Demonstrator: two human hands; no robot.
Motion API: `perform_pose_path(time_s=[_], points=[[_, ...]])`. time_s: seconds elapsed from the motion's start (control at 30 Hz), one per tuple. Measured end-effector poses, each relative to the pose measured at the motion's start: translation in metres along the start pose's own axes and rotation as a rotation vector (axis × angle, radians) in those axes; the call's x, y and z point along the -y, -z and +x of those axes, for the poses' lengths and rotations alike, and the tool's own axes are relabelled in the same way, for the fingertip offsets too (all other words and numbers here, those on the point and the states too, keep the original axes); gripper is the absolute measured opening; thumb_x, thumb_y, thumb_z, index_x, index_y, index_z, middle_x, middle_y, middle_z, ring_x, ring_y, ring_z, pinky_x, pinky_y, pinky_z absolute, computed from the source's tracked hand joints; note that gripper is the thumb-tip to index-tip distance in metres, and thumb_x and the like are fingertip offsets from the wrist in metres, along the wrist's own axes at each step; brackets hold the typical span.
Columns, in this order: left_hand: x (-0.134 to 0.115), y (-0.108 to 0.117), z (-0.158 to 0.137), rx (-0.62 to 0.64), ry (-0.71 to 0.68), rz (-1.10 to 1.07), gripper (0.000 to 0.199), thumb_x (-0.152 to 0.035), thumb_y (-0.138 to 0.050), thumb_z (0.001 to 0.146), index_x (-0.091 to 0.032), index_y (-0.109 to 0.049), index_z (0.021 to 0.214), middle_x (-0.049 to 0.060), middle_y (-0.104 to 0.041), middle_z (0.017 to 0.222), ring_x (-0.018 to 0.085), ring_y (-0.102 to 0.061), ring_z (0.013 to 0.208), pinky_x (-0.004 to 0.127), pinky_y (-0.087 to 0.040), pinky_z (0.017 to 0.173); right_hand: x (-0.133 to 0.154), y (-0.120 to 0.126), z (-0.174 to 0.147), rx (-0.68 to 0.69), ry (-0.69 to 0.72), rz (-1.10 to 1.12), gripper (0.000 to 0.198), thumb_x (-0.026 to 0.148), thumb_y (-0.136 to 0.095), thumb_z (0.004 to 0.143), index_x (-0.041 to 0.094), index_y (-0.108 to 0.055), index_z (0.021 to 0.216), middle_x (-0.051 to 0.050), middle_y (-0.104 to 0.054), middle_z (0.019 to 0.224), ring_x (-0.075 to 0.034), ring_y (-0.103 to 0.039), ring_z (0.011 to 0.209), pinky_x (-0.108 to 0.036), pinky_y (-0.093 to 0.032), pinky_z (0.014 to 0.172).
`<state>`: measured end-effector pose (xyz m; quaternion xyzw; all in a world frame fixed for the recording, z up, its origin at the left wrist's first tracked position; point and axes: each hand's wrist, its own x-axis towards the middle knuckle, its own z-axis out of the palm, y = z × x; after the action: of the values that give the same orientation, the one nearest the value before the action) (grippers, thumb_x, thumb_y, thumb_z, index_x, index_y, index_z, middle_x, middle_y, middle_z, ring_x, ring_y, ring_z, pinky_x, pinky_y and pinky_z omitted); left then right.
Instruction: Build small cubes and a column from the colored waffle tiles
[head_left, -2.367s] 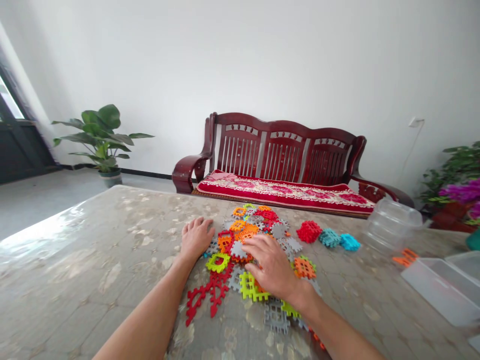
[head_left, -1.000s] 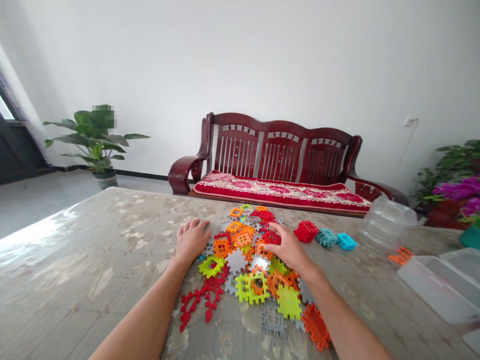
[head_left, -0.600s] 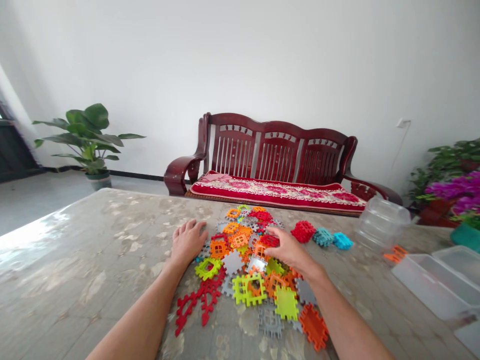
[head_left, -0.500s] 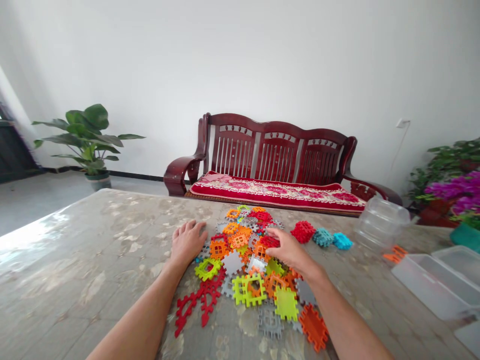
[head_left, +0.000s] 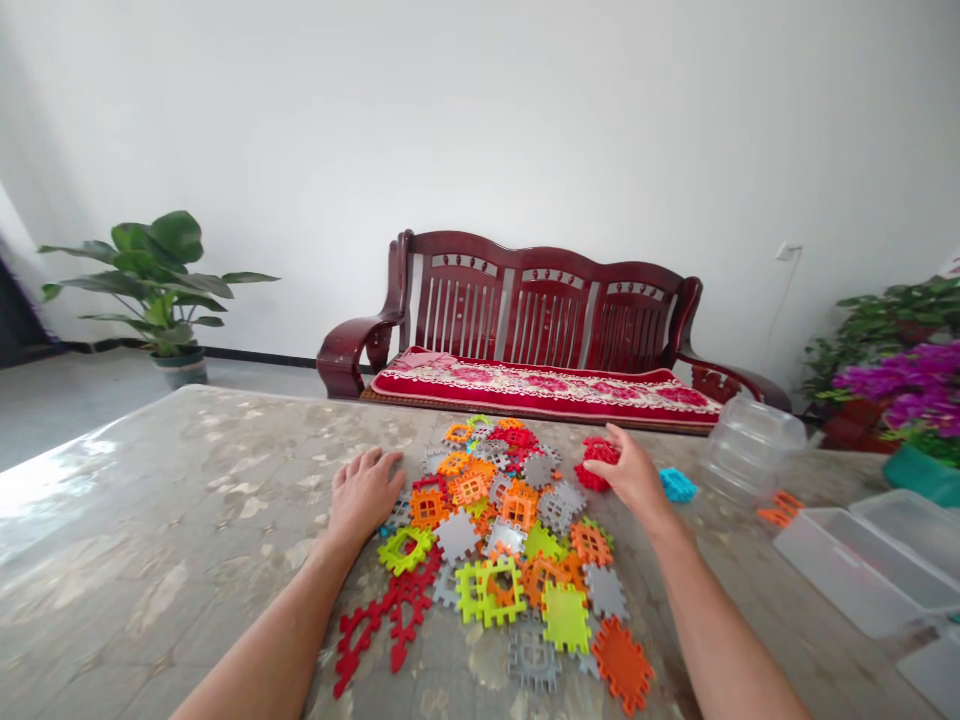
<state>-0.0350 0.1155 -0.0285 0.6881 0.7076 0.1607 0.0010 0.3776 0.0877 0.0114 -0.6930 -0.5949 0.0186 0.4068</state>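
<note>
My left hand (head_left: 366, 492) lies flat on the table at the left edge of a heap of toothed plastic building tiles, holding nothing. My right hand (head_left: 636, 478) is at a small pile of red building tiles (head_left: 596, 464) to the right of the heap, with thumb and fingers closed about the red tiles. How many tiles it grips cannot be made out. The heap mixes orange tiles (head_left: 622, 664), lime-green tiles (head_left: 566, 614), grey tiles (head_left: 457, 535) and long red notched pieces (head_left: 406, 620). Just right of the hand sits a light-blue tile pile (head_left: 678, 485).
Clear plastic tubs (head_left: 754, 448) stand at the far right, with orange pieces (head_left: 781, 509) beside them. An open clear box (head_left: 844, 565) is nearer. A red wooden bench (head_left: 551, 315) stands behind the patterned table (head_left: 202, 520).
My right hand has moved right from the heap to the red pile, taking a red tile with it. The teal pile is now hidden behind that hand. My left hand stays put.
</note>
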Motion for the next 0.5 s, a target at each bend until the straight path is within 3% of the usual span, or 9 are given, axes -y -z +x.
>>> perform_pose_path(time_s=[0.27, 0.5], points=[[-0.001, 0.001, -0.001, -0.015, 0.004, 0.009, 0.043, -0.04, -0.04, 0.092, -0.032, -0.061, 0.128, 0.007, -0.054, 0.141, 0.026, -0.048, 0.129, 0.044, -0.032, 0.109, -0.026, 0.001, 0.002, -0.009, 0.018, -0.209, 0.074, 0.039, -0.074, 0.067, 0.015, -0.053, 0.134, -0.015, -0.069, 0.114, -0.031, -0.066, 0.103, -0.045, -0.047, 0.094], [-0.002, 0.003, -0.001, 0.007, 0.022, -0.019, 0.044, -0.042, -0.038, 0.092, -0.031, -0.062, 0.129, 0.008, -0.053, 0.142, 0.028, -0.047, 0.131, 0.046, -0.031, 0.111, -0.008, 0.006, -0.001, -0.049, 0.084, -0.277, 0.063, 0.041, -0.073, 0.068, 0.019, -0.061, 0.126, -0.014, -0.068, 0.118, -0.033, -0.061, 0.108, -0.047, -0.044, 0.098]])
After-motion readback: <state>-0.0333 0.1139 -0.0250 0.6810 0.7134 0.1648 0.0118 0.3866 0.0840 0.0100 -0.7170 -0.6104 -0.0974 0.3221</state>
